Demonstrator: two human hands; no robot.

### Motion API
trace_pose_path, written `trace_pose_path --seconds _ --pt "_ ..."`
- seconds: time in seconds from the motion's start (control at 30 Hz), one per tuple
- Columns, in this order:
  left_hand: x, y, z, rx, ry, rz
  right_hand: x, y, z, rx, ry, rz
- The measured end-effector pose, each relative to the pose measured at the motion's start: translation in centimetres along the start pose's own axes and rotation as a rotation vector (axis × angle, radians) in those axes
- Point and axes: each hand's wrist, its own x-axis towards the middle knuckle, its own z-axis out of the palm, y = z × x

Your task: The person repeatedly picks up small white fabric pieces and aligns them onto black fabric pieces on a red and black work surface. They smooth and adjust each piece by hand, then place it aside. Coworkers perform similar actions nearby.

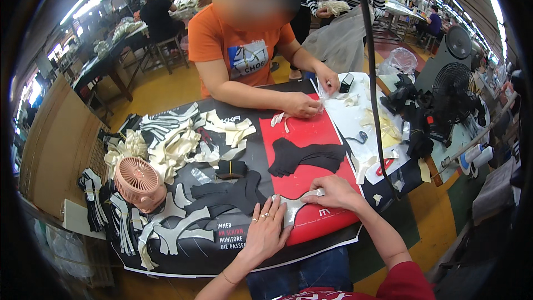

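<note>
1. A busy workshop with yellow floor and rows of ceiling lights; the surface (311,90) is draped in a black printed sheet, with a red cutting mat (311,133) at its centre.
2. Left hand (266,232) lies flat at 6 o'clock, fingers spread and pressing on a grey branched cut piece (293,209) at the mat's near edge.
3. Right hand (335,191) pinches the same piece's right arm between thumb and fingers.
4. The piece's long axis runs roughly from 8 to 2 o'clock, its forked arms spreading at both ends.
5. Black cut pieces (304,157) are stacked on the mat at 12 o'clock from the hands.
6. A pink small fan (139,182) stands at 9 o'clock among cream cut shapes (177,144).
7. No container holding anything can be made out.
8. A person in an orange shirt (219,41) works across the surface, both hands on white scraps (347,100).
</note>
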Motion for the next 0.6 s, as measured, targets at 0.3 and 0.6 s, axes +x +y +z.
trace_pose_path --seconds 0.3,0.6 --pt "0.8 2.3 0.7 0.02 -0.004 0.005 0.4 0.4 0.6 -0.044 0.032 -0.019" --pt "0.1 2.3 2.3 -0.025 -0.026 -0.037 -0.1 0.4 -0.6 0.061 0.008 0.043"
